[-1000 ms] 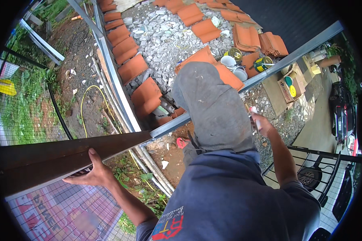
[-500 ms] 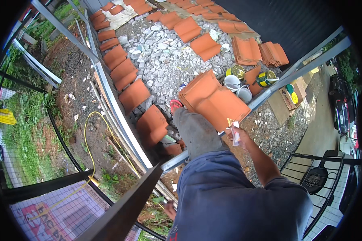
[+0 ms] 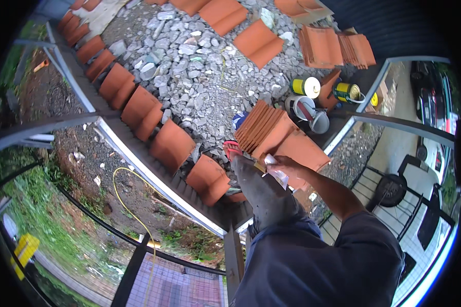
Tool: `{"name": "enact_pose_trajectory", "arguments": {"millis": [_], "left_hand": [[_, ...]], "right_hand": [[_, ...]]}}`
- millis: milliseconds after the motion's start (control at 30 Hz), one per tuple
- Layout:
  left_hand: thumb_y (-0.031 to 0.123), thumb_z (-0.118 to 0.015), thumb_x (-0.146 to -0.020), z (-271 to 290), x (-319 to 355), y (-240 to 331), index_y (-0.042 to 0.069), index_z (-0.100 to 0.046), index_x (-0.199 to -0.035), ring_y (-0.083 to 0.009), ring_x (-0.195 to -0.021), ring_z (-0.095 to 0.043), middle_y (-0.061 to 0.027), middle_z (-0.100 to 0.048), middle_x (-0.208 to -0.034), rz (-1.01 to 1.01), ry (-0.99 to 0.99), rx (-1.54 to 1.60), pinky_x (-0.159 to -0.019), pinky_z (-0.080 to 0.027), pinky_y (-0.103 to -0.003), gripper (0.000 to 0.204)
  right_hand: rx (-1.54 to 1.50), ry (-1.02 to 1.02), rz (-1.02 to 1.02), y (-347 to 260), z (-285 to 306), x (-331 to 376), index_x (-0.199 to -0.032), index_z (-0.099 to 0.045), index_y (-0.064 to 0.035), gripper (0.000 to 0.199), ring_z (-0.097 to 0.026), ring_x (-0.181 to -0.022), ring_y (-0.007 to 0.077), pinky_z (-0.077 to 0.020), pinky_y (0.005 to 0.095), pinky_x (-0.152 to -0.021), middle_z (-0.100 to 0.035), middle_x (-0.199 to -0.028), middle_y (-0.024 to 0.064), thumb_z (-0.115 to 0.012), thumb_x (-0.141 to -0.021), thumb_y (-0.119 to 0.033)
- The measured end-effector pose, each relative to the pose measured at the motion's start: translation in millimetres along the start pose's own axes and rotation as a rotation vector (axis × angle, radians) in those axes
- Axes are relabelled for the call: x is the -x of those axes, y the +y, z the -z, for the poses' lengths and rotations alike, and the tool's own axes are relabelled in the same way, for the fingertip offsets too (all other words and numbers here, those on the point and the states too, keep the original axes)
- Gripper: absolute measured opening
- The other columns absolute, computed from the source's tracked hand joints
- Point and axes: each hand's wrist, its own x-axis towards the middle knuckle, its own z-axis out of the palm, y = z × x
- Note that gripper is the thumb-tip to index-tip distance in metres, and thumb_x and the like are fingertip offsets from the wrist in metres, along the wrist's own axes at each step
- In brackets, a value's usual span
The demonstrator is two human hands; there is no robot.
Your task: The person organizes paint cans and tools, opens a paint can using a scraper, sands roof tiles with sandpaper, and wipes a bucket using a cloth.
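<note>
White and thin-looking, a small packet (image 3: 277,176) is resting in the right hand (image 3: 286,166), whose fingers are curling closed around it, perhaps lightly because it is bending easily; its exact kind I cannot tell. No left hand is showing, so its state I cannot tell. Just beyond the right hand, a stack of tiles (image 3: 281,135) is lying nested, probably because matching curves are steadying one another. Farther out, buckets (image 3: 321,123) are standing grouped, while single tiles (image 3: 171,146) are lining the metal beam (image 3: 159,177), seemingly spread for easy reach, beside grey rubble (image 3: 189,61).
</note>
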Motion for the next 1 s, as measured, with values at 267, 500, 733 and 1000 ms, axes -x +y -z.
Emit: {"name": "enact_pose_trajectory", "arguments": {"millis": [267,500,733,1000], "left_hand": [[0.02,-0.071,-0.092,104,-46,153,-0.002,-0.047,-0.138,-0.0347,-0.116,-0.055,-0.0177,-0.055,-0.13,-0.037,-0.23,-0.21,-0.098,-0.045,-0.047,0.056],[0.019,-0.071,-0.092,150,-93,248,-0.002,-0.048,-0.138,-0.0358,-0.117,-0.055,-0.0183,-0.055,-0.13,-0.148,-0.424,-0.424,-0.099,-0.045,-0.047,0.056],[0.019,-0.071,-0.091,179,-179,341,-0.001,-0.049,-0.138,-0.0368,-0.118,-0.055,-0.0189,-0.056,-0.131,-0.184,-0.622,-0.626,-0.1,-0.046,-0.047,0.056],[0.018,-0.071,-0.09,224,-323,499,0.0,-0.05,-0.138,-0.038,-0.12,-0.055,-0.0197,-0.056,-0.131,-0.222,-0.895,-0.958,-0.1,-0.046,-0.047,0.056]], "right_hand": [[-0.054,-0.108,-0.181,-73,-15,75,-0.134,-0.06,-0.0091,0.067,-0.054,-0.123,0.0188,-0.0428,0.0358,-0.102,-0.062,-0.128,0.0115,-0.075,-0.087,-0.054],[-0.226,0.062,-0.421,-97,-13,115,-0.142,-0.057,-0.01,0.078,-0.062,-0.112,0.0217,-0.0474,0.0367,-0.1,-0.065,-0.126,0.0083,-0.077,-0.084,-0.059],[-0.578,0.309,-0.272,-86,-34,113,-0.14,-0.056,-0.0059,0.074,-0.061,-0.116,0.0261,-0.0447,0.0401,-0.102,-0.064,-0.128,0.0125,-0.071,-0.087,-0.055],[-1.129,0.618,-0.111,-193,-91,104,-0.122,-0.066,-0.0051,0.046,-0.064,-0.089,0.0128,-0.05,0.0292,-0.078,-0.067,-0.101,0.0037,-0.074,-0.088,-0.036]]}}
